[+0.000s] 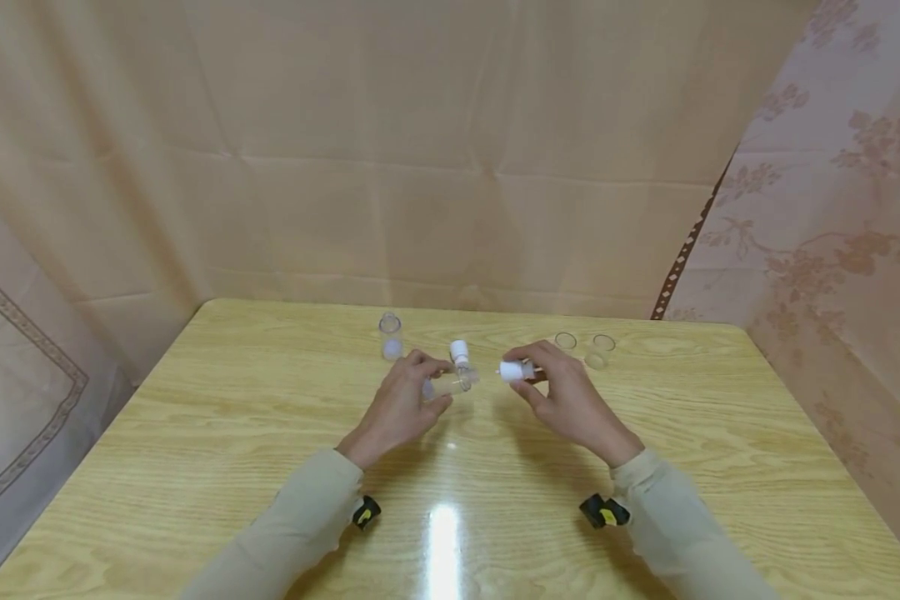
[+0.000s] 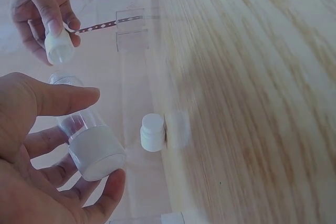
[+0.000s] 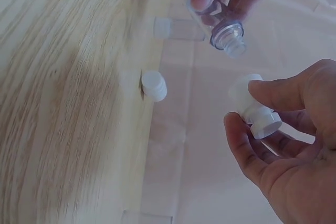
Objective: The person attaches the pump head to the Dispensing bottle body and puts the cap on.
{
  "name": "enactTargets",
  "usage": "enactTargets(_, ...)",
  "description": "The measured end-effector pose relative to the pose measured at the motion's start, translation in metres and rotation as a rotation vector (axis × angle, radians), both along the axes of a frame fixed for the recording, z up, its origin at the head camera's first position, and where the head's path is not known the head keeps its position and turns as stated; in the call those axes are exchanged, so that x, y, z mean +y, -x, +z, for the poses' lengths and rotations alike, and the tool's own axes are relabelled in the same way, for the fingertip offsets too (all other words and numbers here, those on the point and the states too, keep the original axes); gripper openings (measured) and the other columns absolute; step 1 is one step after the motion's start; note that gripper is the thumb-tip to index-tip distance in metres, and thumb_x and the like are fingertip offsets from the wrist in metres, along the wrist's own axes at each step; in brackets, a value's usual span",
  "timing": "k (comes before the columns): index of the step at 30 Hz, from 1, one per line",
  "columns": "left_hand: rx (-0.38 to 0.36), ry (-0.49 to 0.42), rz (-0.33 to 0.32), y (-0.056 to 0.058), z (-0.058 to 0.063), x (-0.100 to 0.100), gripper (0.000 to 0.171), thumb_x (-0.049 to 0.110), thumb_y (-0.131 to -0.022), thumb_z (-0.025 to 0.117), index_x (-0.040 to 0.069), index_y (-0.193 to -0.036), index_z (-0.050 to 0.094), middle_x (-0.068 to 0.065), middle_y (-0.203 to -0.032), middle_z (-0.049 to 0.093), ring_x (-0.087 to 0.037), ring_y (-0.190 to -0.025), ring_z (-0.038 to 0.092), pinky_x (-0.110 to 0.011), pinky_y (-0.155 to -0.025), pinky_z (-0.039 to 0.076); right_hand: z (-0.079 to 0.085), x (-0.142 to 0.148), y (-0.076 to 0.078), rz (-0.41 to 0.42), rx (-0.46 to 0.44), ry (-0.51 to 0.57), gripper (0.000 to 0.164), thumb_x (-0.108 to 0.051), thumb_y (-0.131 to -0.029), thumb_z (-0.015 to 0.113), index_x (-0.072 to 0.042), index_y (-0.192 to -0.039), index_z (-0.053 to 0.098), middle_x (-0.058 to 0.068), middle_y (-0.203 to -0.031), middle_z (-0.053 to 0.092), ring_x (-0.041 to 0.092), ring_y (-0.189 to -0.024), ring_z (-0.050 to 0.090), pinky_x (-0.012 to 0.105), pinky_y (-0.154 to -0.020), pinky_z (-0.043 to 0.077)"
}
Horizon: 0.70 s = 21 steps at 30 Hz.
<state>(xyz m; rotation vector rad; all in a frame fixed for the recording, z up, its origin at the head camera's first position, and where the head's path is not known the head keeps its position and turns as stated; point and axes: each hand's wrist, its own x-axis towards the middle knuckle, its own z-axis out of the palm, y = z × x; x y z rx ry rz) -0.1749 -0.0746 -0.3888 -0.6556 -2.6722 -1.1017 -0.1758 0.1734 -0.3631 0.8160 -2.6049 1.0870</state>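
My left hand grips a clear bottle with a whitish base, between thumb and fingers. The bottle lies tilted sideways above the table, its uncapped threaded neck pointing toward the right hand. My right hand pinches a white pump top between thumb and fingers, level with the bottle neck and a small gap away from it. A second white pump top stands on the table just behind the left hand. Another clear bottle stands upright behind and to the left of that hand.
Two clear cylindrical covers stand at the back right, behind the right hand. Everything is on a wood-grain table. Beige curtains hang close behind its far edge, with a patterned cloth on the right.
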Motion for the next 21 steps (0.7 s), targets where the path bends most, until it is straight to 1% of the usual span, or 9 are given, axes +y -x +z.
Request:
enactTargets(7, -0.012, -0.013, -0.007, -0.001, 0.001, 0.001, 0.036, 0.005, -0.084, 0.081, 0.003, -0.119, 0.071, -0.013, -0.108, 0.061, -0.035, -0.101, 0.058, -0.042, -0.079, 0.048, 0.002, -0.007, -0.002, 0.020, -0.018, 0.001, 0.032, 0.006, -0.090, 0.072, 0.000, -0.121, 0.066, 0.011, -0.113, 0.065, 0.025, -0.098, 0.065, 0.034, -0.081, 0.058)
enactTargets(14, 0.012, -0.004, -0.006, -0.001, 0.000, 0.001, 0.036, 0.006, -0.083, 0.082, 0.003, -0.117, 0.071, -0.012, -0.107, 0.062, -0.030, -0.098, 0.059, -0.041, -0.077, 0.049, 0.003, -0.012, -0.003, 0.042, -0.034, 0.000, 0.032, 0.005, -0.091, 0.071, -0.002, -0.122, 0.065, 0.009, -0.112, 0.065, 0.023, -0.096, 0.066, 0.035, -0.082, 0.058)
enactTargets(18, 0.002, -0.007, -0.008, -0.001, 0.000, 0.002, 0.036, 0.006, -0.083, 0.082, 0.003, -0.118, 0.072, -0.013, -0.108, 0.062, -0.030, -0.098, 0.059, -0.041, -0.077, 0.049, 0.003, -0.015, -0.003, 0.050, -0.053, -0.004, 0.033, 0.004, -0.092, 0.071, -0.003, -0.123, 0.065, 0.008, -0.113, 0.064, 0.024, -0.098, 0.065, 0.037, -0.082, 0.058)
enactTargets(21, -0.006, -0.007, -0.005, -0.001, 0.000, 0.003, 0.036, 0.007, -0.084, 0.082, 0.004, -0.118, 0.072, -0.012, -0.108, 0.062, -0.029, -0.098, 0.058, -0.042, -0.078, 0.049, 0.002, -0.015, -0.002, 0.055, -0.062, -0.007, 0.032, 0.004, -0.092, 0.071, -0.002, -0.123, 0.065, 0.008, -0.113, 0.064, 0.023, -0.098, 0.065, 0.037, -0.082, 0.058)
